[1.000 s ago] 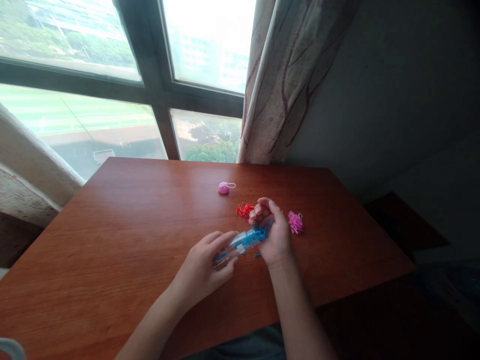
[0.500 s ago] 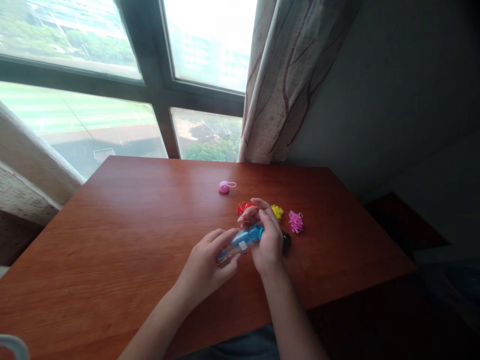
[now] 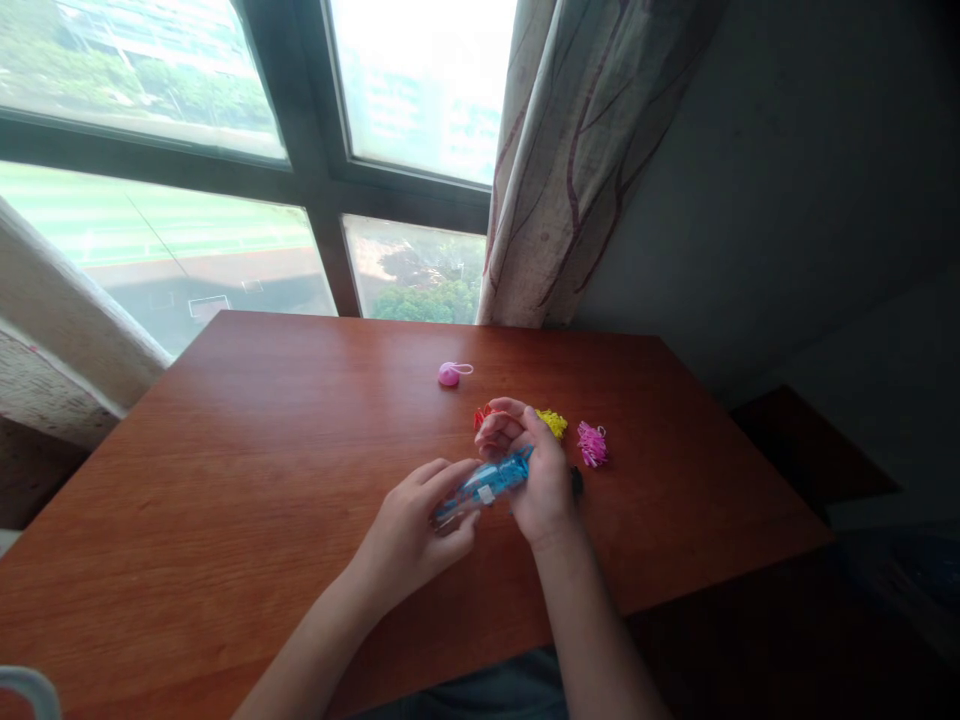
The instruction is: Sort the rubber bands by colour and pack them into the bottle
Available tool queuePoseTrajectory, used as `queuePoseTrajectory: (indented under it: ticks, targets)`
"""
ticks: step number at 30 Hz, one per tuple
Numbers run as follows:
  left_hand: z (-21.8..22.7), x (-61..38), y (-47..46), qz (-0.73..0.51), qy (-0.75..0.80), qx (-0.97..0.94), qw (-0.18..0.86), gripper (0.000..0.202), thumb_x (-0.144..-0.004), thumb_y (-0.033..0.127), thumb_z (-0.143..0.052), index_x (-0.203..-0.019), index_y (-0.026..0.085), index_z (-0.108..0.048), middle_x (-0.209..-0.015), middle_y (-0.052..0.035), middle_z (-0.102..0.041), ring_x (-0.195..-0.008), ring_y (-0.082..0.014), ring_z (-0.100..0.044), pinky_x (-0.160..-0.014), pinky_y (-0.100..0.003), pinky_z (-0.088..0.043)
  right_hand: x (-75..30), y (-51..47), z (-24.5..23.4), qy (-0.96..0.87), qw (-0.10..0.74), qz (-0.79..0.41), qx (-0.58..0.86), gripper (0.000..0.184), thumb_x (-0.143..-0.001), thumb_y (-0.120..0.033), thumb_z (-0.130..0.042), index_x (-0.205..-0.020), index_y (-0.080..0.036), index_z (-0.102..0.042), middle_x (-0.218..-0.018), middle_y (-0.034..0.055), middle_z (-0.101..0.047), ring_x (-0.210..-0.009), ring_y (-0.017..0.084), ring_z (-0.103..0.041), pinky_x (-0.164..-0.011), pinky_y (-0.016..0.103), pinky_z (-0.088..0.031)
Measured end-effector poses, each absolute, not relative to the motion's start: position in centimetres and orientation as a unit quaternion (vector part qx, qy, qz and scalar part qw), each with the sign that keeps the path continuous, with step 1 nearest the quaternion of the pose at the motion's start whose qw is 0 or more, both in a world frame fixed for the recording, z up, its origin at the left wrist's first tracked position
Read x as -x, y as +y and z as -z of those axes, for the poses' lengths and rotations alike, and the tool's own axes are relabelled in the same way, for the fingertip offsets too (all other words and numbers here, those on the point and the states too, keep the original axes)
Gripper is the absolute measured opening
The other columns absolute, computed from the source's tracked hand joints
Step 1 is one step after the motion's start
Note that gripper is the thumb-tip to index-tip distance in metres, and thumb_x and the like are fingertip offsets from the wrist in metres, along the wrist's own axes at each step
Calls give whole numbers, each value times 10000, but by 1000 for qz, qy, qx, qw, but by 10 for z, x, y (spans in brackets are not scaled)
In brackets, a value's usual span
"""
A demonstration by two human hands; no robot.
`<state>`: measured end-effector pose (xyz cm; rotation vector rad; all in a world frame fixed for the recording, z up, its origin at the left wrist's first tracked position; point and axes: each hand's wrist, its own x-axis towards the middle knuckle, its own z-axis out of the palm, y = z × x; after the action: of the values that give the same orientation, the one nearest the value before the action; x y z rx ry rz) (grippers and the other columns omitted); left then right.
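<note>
My left hand (image 3: 416, 520) is closed around a clear plastic bottle (image 3: 448, 510), tilted with its far end up to the right. Inside it, and at that far end, are blue bands (image 3: 495, 478); a small white label sticks to its side. My right hand (image 3: 536, 475) is cupped around the bottle's far end, its fingers curved but apart, with blue strands against the palm. Just beyond this hand lie a red bunch of bands (image 3: 481, 414) and a yellow bunch (image 3: 553, 423), both partly hidden. A black bunch (image 3: 577, 481) shows only slightly behind the wrist.
A pink bunch of bands (image 3: 592, 444) lies on the wooden table (image 3: 262, 480), right of the yellow one. Farther back sits a pink domed cap (image 3: 448, 375) with a pale loop. A window and a curtain (image 3: 570, 180) border the far edge. A white curved object (image 3: 30, 688) shows at bottom left.
My right hand has shifted slightly right and its fingers have loosened, showing more of the blue strands at the bottle's end. More of the black bunch is covered. My left hand stays put.
</note>
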<state>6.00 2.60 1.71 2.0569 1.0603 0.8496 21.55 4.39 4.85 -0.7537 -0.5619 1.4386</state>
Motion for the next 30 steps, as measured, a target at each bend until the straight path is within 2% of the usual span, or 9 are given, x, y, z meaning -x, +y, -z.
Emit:
queuePoseTrajectory:
  ticks: [9, 14, 17, 23, 26, 30]
  targets:
    - [-19, -63, 26, -354, 407, -763, 357, 471, -793, 147, -576, -1262, 196, -585, -998, -55, -624, -838, -166, -625, -749, -263, -526, -206, 40, -44, -330, 666, -558, 369, 270, -925, -351, -464, -989, -173, -656, -791, 35, -672, -746, 151, -599, -656, 249, -460]
    - [-22, -62, 26, -362, 406, -754, 368, 474, -791, 141, -583, -1259, 217, -583, -1025, -51, -636, -882, -171, -631, -792, -270, -530, -204, 36, -47, -293, 684, -575, 341, 257, -879, -219, -472, -1077, -196, -633, -884, 28, -688, -802, 137, -613, -705, 243, -476]
    - [-22, -61, 26, -363, 406, -753, 369, 467, -792, 143, -583, -1254, 205, -585, -1026, -54, -636, -873, -167, -634, -773, -260, -531, -202, 36, -46, -257, 695, -585, 330, 262, -867, -195, -508, -1098, -198, -632, -894, 25, -696, -806, 131, -631, -711, 239, -497]
    - [-23, -60, 26, -340, 404, -769, 361, 445, -780, 134, -583, -1220, 197, -611, -1010, -49, -646, -855, -159, -643, -768, -249, -524, -211, 49, -44, -6, 703, -641, 310, 84, -858, -148, -564, -874, -182, -639, -682, -34, -638, -577, 62, -595, -527, 145, -494]
    - [-24, -59, 26, -348, 397, -767, 366, 440, -775, 125, -591, -1208, 201, -619, -1024, -47, -663, -864, -159, -648, -775, -248, -523, -218, 54, -45, 101, 669, -680, 284, 123, -868, -111, -532, -802, -179, -610, -634, -44, -611, -532, 41, -578, -475, 102, -484]
    - [-24, -58, 26, -381, 386, -732, 412, 414, -794, 149, -619, -1204, 207, -626, -1100, -59, -689, -959, -185, -666, -840, -261, -535, -220, 55, -42, 146, 657, -686, 276, 158, -888, -127, -512, -759, -167, -595, -636, -21, -630, -537, 45, -598, -487, 102, -504]
